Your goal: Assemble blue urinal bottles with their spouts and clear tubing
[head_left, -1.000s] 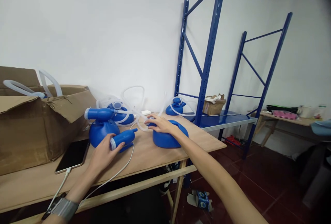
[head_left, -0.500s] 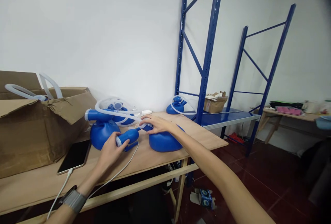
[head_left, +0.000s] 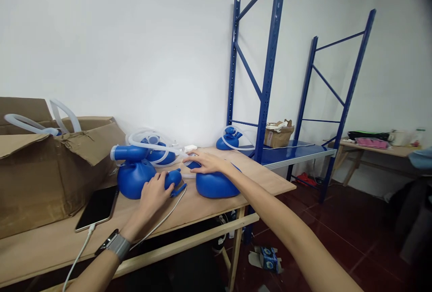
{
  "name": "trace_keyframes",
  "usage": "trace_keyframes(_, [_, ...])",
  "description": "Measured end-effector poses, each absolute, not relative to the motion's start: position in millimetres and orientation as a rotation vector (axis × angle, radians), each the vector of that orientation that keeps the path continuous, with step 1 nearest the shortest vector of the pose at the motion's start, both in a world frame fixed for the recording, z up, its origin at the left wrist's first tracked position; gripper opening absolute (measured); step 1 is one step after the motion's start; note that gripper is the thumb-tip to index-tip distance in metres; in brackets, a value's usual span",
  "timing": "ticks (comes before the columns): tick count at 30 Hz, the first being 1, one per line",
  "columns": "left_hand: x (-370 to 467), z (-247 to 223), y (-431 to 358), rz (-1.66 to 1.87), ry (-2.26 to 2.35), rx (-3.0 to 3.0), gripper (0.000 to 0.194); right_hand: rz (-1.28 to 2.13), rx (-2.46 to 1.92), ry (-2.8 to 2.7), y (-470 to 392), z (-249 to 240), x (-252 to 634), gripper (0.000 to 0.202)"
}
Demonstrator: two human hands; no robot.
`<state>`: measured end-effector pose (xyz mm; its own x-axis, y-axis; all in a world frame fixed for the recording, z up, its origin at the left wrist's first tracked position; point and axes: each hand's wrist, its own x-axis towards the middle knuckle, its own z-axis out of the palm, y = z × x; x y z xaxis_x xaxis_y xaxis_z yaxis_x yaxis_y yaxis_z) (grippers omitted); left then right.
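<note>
My left hand (head_left: pixel 158 191), with a watch on its wrist, has its fingers closed around a small rounded blue plastic piece (head_left: pixel 173 178), low over the table. A thin blue strap-like part (head_left: pixel 180 189) sits just below that piece. My right hand (head_left: pixel 205 162) reaches over a blue plastic urinal bottle (head_left: pixel 216 185), its curved fingers gripping the neck end, which they partly hide. Left of my left hand stands another blue urinal bottle (head_left: pixel 134 179) with a wide mouth. Behind it lies one more blue bottle (head_left: pixel 162 154) with a coiled translucent hose (head_left: pixel 143 138).
An open cardboard box (head_left: pixel 33 179) with hoses sticking out stands at the left. A phone (head_left: pixel 97 208) on a white cable lies beside it. Another blue bottle (head_left: pixel 228 141) is at the table's far end, near blue metal shelving (head_left: pixel 270 67). The table's edge (head_left: pixel 270 191) is at right.
My left hand has moved slightly right and turned over the small blue piece, which now sits lower. My right hand stays at the bottle; the hose behind has shifted.
</note>
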<state>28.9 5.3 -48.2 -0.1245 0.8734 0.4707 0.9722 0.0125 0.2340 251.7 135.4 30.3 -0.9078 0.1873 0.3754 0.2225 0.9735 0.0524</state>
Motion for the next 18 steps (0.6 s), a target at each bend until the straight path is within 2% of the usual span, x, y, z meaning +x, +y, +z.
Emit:
trace_keyframes(5, [36.9,-53.6,16.6,-0.685,-2.051,-1.957,0.039,-0.212,-0.256,-2.754,126.3,25.0,261.1,0.039])
trace_keyframes(9, [37.7,-52.4,25.6,-0.924,-1.843,-1.968,0.049,-0.216,-0.25,-2.763,131.0,23.0,255.0,0.037])
trace_keyframes(13, [47.2,-48.2,33.2,-1.169,-1.535,-2.122,0.058,-0.08,-0.224,-2.721,134.1,24.1,258.3,0.035])
trace_keyframes(18, [74.4,-43.1,37.2,-1.339,-1.631,-2.05,0.056,0.211,-0.282,-2.636,129.6,25.1,271.1,0.069])
